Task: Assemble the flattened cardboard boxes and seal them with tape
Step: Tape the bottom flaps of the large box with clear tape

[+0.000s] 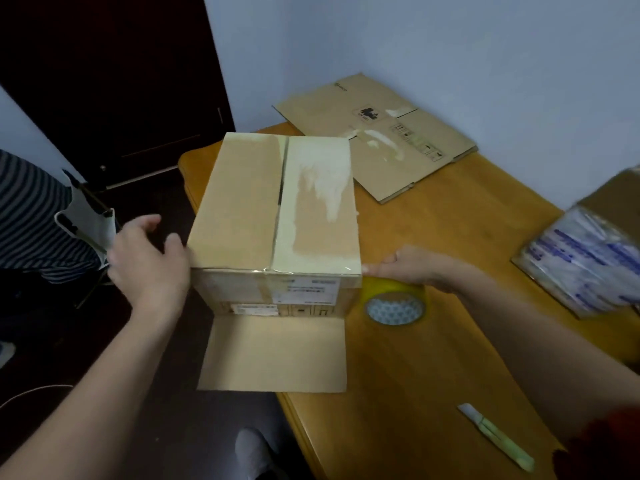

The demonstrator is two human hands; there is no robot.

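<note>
An assembled cardboard box [277, 209] stands on the wooden table [433, 341], its top flaps shut and taped along the middle seam. One loose flap [273, 355] lies flat toward me at the box's foot. My left hand [149, 258] rests against the box's left side with fingers spread. My right hand [412, 268] reaches to the box's near right corner, fingers touching it. A roll of yellowish tape [394, 303] sits on the table right under that hand. A flattened cardboard box [384, 133] lies at the far end of the table.
A pale green utility knife [495, 436] lies near the table's front right. A box wrapped in printed plastic [588, 251] sits at the right edge. A chair with striped cloth [31, 216] stands left, a dark door behind it. My foot [252, 452] shows below.
</note>
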